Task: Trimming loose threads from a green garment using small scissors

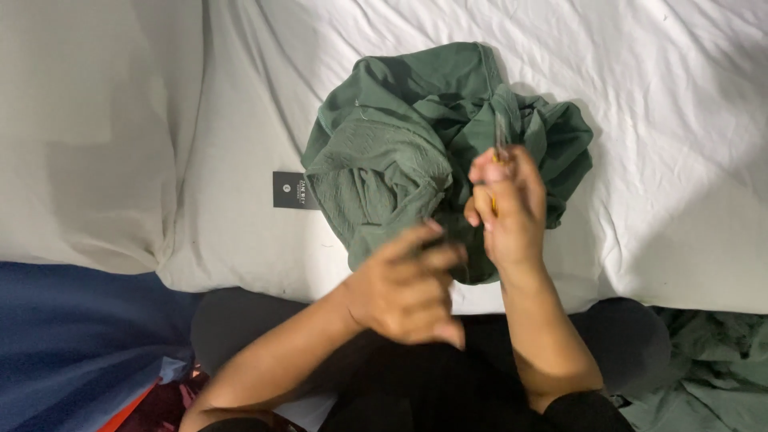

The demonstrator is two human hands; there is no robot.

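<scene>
Fingers (500, 172) pinch needle (501, 138) above green garment (384, 160).

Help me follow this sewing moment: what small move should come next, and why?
Probably bring the left hand onto the green garment to steady it. The right hand pinches a thin, needle-like tool above the bunched cloth, while the blurred left hand hovers just short of it, seemingly holding nothing.

Both hands (412, 292) (508, 208) over crumpled green garment (384, 160)
</scene>
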